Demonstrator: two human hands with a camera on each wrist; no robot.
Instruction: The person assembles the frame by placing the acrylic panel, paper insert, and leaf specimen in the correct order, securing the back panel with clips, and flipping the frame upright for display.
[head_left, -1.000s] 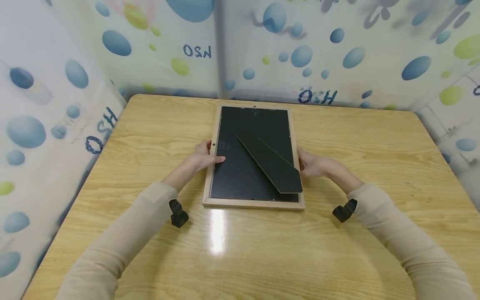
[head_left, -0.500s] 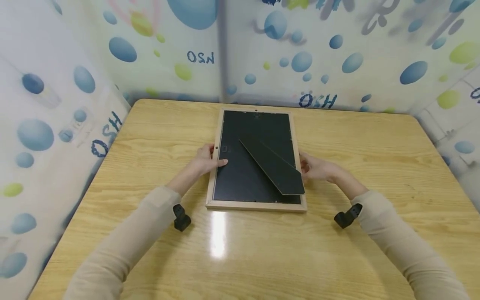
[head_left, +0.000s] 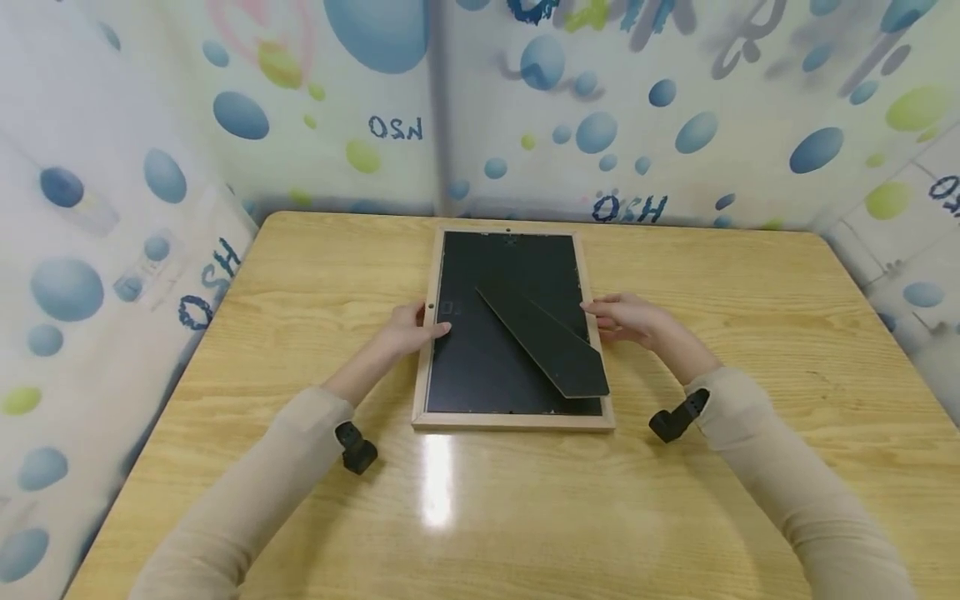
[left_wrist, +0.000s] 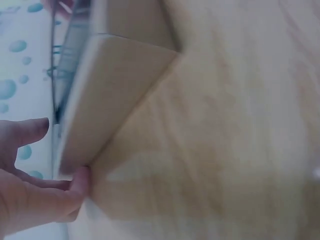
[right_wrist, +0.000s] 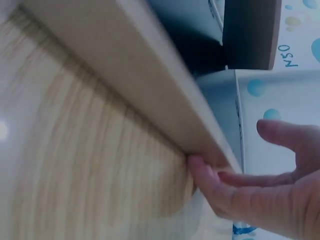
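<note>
A picture frame [head_left: 514, 422] with a light wooden border lies on the table, its black backing [head_left: 472, 367] facing up. A black easel stand [head_left: 551, 350] slants across the backing, its free end at the lower right. My left hand [head_left: 408, 329] holds the left side, with the thumb over the backing and the fingers at the outer edge. At the right side, my right hand [head_left: 630, 318] has its thumb over the border and its fingers against the outer edge. In the right wrist view, fingertips [right_wrist: 196, 162] touch the border's foot near the tabletop.
The wooden table [head_left: 322, 275] reaches back to a wall [head_left: 637, 92] printed with blue and green bubbles. A second printed wall [head_left: 112, 250] runs along the left. Small black wrist cameras [head_left: 356, 448] are strapped to both sleeves.
My right hand has shifted up along its side of the frame, and its thumb has come over the border. The left hand keeps its place on the frame. The head view has shifted slightly.
</note>
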